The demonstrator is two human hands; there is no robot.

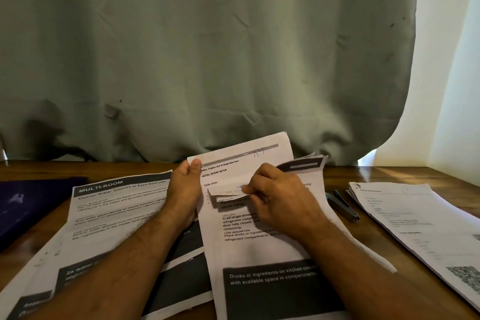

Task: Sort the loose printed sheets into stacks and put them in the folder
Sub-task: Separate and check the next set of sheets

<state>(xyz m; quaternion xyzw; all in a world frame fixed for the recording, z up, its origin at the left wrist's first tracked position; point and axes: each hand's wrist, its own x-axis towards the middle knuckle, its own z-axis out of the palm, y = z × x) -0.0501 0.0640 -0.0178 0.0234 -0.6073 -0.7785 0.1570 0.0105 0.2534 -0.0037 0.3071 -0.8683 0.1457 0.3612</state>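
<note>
While my left hand (185,189) grips the sheets (249,163) by their top corner over the table (405,176) and my right hand (275,195) pinches a paper scrap (226,191), I fear pulling may tear the page, folder (31,205) lying far left

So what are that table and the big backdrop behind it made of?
The table looks like wood with a smooth, slightly glossy finish: brown grain streaks and a sunlit sheen. The backdrop seems to be matte grey-green fabric, since it hangs in soft creases and folds.
</note>
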